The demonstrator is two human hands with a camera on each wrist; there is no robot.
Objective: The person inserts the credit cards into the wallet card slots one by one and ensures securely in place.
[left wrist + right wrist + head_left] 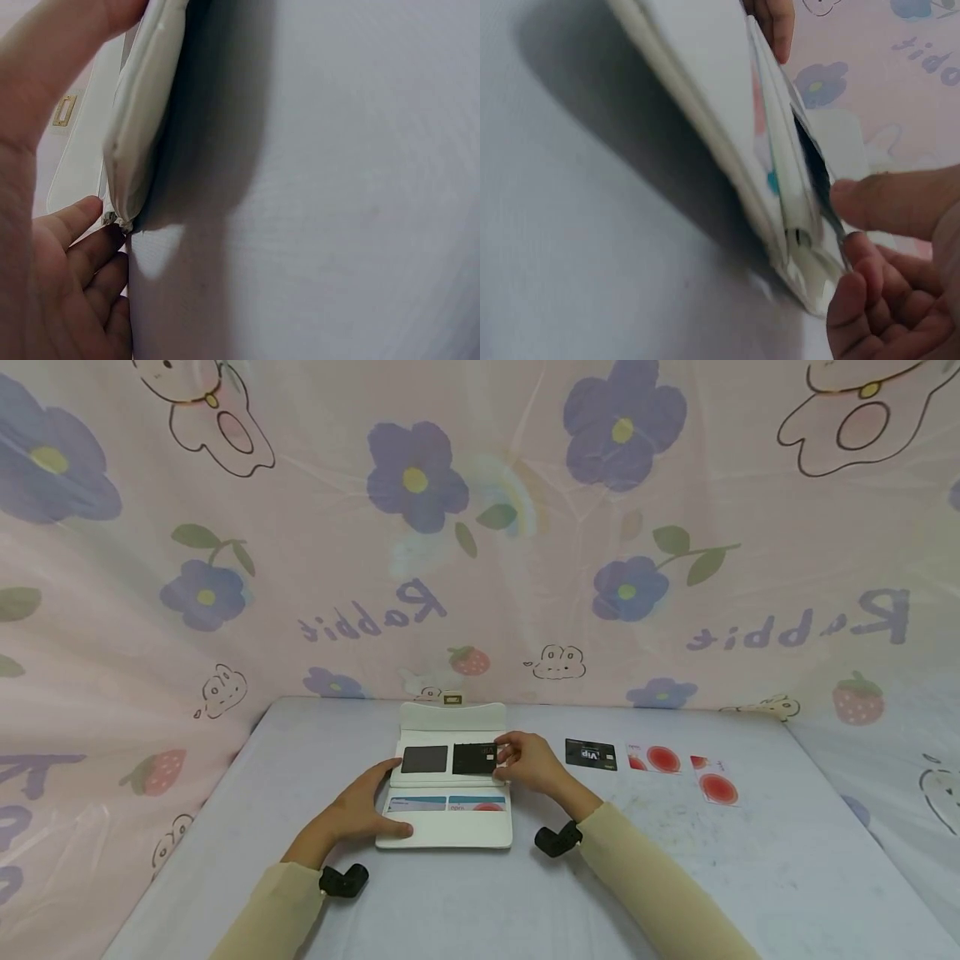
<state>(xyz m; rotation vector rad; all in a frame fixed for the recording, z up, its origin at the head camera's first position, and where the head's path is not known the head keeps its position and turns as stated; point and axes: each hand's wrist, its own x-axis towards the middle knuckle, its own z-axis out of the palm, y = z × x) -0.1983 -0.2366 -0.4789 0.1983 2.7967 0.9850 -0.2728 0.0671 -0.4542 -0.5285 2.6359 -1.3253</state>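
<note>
A white wallet (450, 829) lies unfolded on the table, its near panel raised off the surface in both wrist views. My left hand (358, 807) holds its left side, thumb on the near panel and fingers along the edge by the fold. On the right, my right hand (531, 763) pinches the right edge of a black card (474, 758) that lies at a pocket of the middle panel. Beside that card is a dark grey rectangle (424, 759). Two blue-topped cards (417, 803) show in the near panel's slots. How deep the black card sits is hidden.
Right of the wallet lie a black VIP card (591, 754), a red and white card (654, 758) and another red and white card (716, 781). A gold clasp (452, 699) sits on the wallet's far flap. Patterned cloth (525, 568) hangs behind the table.
</note>
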